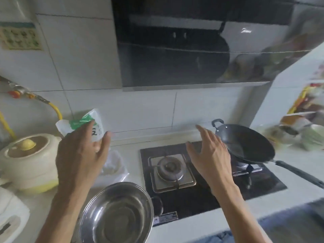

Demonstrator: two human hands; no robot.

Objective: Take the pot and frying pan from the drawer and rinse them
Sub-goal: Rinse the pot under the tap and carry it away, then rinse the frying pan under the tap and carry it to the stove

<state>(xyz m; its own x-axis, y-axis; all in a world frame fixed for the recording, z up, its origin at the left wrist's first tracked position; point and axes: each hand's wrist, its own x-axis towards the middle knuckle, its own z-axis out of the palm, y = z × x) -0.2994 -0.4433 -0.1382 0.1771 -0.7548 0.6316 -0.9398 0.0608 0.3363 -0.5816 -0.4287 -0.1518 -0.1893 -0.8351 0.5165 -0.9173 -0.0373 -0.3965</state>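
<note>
I am judging the frying pan (245, 144), which is sitting on the right burner of the stove (192, 204), to be stiff, dark metal and fairly heavy, tipping toward its bowl; I am thinking the long black handle pointing to the right is the place to grip, with the small loop at the back for a steadying hand; the pot (117, 213), a shiny steel bowl-shaped one, is resting on the counter (298, 193) near me, light but slippery when wet, best taken by its rim; my left hand (80, 155) is gripping a white and green packet (82, 125) above the counter; my right hand (210, 155) is hovering over the stove beside the pan, fingers spread, holding nothing.
</note>
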